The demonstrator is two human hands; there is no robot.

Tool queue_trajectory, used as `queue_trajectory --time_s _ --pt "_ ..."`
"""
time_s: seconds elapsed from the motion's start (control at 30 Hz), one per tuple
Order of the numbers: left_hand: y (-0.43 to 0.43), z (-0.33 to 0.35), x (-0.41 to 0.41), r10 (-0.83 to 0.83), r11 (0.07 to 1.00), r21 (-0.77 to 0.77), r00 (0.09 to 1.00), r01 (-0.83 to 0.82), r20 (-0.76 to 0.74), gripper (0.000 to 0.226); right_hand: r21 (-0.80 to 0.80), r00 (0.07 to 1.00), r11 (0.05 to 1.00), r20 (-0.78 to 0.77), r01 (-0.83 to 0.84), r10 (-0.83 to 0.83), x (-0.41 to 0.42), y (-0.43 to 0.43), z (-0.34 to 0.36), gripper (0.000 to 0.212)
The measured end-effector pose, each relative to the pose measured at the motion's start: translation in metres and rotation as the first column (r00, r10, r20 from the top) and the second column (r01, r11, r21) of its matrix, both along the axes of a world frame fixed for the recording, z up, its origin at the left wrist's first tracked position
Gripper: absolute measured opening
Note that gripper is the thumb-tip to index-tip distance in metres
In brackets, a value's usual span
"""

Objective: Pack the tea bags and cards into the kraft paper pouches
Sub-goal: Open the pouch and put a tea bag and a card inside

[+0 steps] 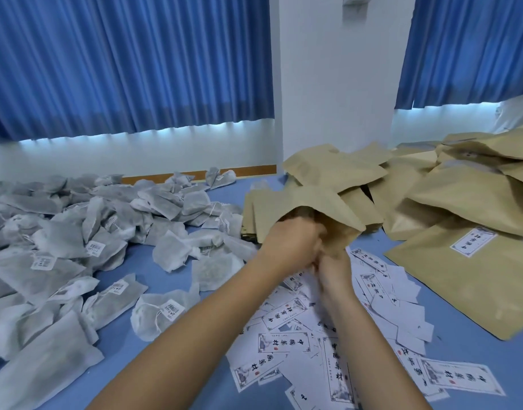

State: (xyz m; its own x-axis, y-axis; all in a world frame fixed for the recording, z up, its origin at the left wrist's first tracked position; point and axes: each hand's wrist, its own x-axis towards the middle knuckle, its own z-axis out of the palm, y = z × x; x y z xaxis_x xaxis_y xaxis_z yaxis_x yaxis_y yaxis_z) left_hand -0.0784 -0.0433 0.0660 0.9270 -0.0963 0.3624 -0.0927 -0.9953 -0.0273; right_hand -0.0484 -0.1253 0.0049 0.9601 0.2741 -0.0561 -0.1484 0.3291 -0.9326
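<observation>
Blue table [124,350].
Left: heap of grey tea bags [76,232] with white barcode tags.
Right: pile of kraft pouches [461,196], one with a white label [473,242].
Front: cards [313,344] with Chinese print, too blurred to read.
Centre, above the cards: open pouch [301,199]. Left hand [292,241] curled around its mouth; right hand [332,270] grips the lower edge.

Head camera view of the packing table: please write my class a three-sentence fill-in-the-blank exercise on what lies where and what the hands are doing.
1. The heap of tea bags lies to the ____ of the left hand.
2. The left hand and the right hand meet at the ____ end of one kraft pouch.
3. The printed cards lie scattered on a table whose top is ____.

Missing words: left; open; blue.
</observation>
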Motion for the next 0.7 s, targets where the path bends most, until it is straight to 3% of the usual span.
queue_trajectory --time_s 0.07,0.1,0.13,0.17,0.23,0.33,0.4,0.5,0.6,0.7 --pt "0.009 -0.017 -0.020 -0.138 0.990 0.078 0.914 0.117 0.381 0.020 0.037 0.997 0.999 -0.067 0.035 -0.033 0.008 -0.002 -0.002 0.020" --pt "0.016 -0.022 -0.029 -0.110 0.994 0.049 0.871 0.099 0.479 0.018 0.051 0.995 0.998 -0.093 0.032 -0.027 0.010 -0.001 -0.004 0.018" --pt "0.025 -0.026 -0.034 -0.007 1.000 -0.013 0.878 0.015 0.478 0.016 0.075 0.994 0.997 -0.108 0.021 -0.013 0.012 0.000 -0.005 0.020" --pt "0.033 -0.033 -0.035 0.136 0.990 -0.076 0.908 -0.115 0.395 0.015 0.104 0.994 0.995 -0.109 0.004 0.007 0.013 0.002 -0.007 0.025" --pt "0.050 -0.050 -0.032 0.378 0.926 -0.039 0.921 -0.376 0.092 0.030 0.145 0.993 0.989 -0.108 -0.030 0.046 0.013 0.004 -0.010 0.041" --pt "0.064 -0.073 -0.031 0.397 0.916 -0.001 0.905 -0.402 -0.153 0.044 0.144 0.987 0.988 -0.147 -0.047 0.069 0.015 0.004 -0.015 0.053" --pt "0.070 -0.081 -0.032 0.359 0.930 -0.033 0.922 -0.367 -0.149 0.041 0.110 0.985 0.991 -0.147 -0.071 0.087 0.015 0.007 -0.018 0.048" --pt "0.075 -0.080 -0.040 0.398 0.917 -0.013 0.917 -0.398 -0.027 0.033 0.087 0.984 0.992 -0.146 -0.094 0.106 0.014 0.008 -0.019 0.035" --pt "0.083 -0.074 -0.047 0.613 0.790 0.005 0.789 -0.614 0.055 0.036 0.069 0.984 0.996 -0.167 -0.049 0.060 0.015 0.007 -0.018 0.028" --pt "0.094 -0.074 -0.054 0.769 0.639 0.173 0.624 -0.750 -0.137 0.062 0.094 0.980 0.995 -0.198 0.021 -0.002 0.018 0.006 -0.016 0.027"
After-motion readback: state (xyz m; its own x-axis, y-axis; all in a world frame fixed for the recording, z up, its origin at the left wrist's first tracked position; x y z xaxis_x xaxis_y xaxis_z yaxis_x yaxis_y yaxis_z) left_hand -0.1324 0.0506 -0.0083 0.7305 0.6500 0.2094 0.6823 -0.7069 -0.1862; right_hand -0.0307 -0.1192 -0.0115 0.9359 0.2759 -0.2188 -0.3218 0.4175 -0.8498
